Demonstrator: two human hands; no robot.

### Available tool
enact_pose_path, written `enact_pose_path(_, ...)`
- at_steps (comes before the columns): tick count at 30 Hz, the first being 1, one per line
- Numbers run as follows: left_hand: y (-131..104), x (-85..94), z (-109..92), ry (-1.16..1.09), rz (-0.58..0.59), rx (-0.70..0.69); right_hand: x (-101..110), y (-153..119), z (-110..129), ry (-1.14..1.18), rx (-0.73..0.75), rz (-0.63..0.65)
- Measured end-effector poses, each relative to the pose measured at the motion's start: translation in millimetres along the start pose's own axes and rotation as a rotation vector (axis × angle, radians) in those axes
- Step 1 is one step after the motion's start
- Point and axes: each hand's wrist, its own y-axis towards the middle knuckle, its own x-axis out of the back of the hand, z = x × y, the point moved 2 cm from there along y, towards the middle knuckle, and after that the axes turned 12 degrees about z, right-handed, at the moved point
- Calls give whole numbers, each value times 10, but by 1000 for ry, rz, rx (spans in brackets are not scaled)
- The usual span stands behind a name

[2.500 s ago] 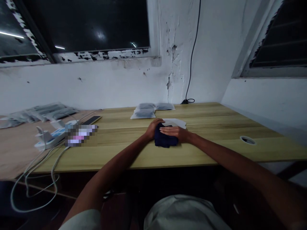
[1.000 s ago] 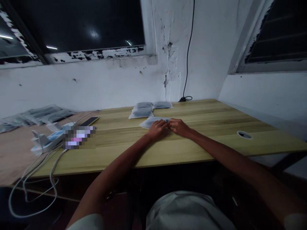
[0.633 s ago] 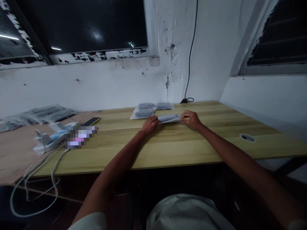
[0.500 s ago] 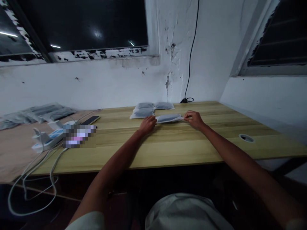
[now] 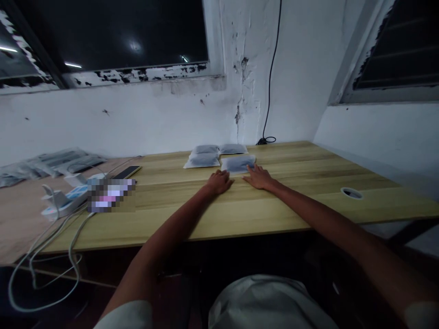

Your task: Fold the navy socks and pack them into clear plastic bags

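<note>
A frosted plastic pouch [image 5: 236, 163] with something dark inside lies flat on the wooden table [image 5: 274, 210]. At its near left corner rests my left hand [image 5: 219, 182], fingers extended against the edge. My right hand [image 5: 259, 177] is spread at the near right, its fingertips touching the pouch. Neither hand grips anything. Behind lie similar pouches: one close on the left [image 5: 203, 160], another at the back left [image 5: 205, 149], and a third at the back right [image 5: 233, 149].
On the left are a power strip [image 5: 66, 201] with white cables [image 5: 72, 242], a dark phone [image 5: 127, 172] and a blurred-out lit device [image 5: 111, 195]. Several more pouches [image 5: 51, 164] are piled at the far left. A cable hole [image 5: 351, 193] sits at the right; a black cord [image 5: 269, 100] hangs down the wall.
The pouch held between both hands has been laid down in front of the others. Both hands have let go and moved slightly nearer me, the right one also leftward.
</note>
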Motion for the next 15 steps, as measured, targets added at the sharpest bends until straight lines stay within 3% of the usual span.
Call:
enact_pose_path(4, 289, -36, 139, -32, 39, 123, 80, 316, 100, 17, -136, 89)
enact_pose_path(7, 328, -38, 173, -54, -33, 168, 134, 354, 175, 13, -133, -6)
enact_pose_path(10, 80, -73, 124, -65, -43, 92, 118, 72, 154, -20, -51, -107)
enact_pose_path(15, -584, -79, -5, -130, 11, -127, 172, -852, 50, -42, 189, 4)
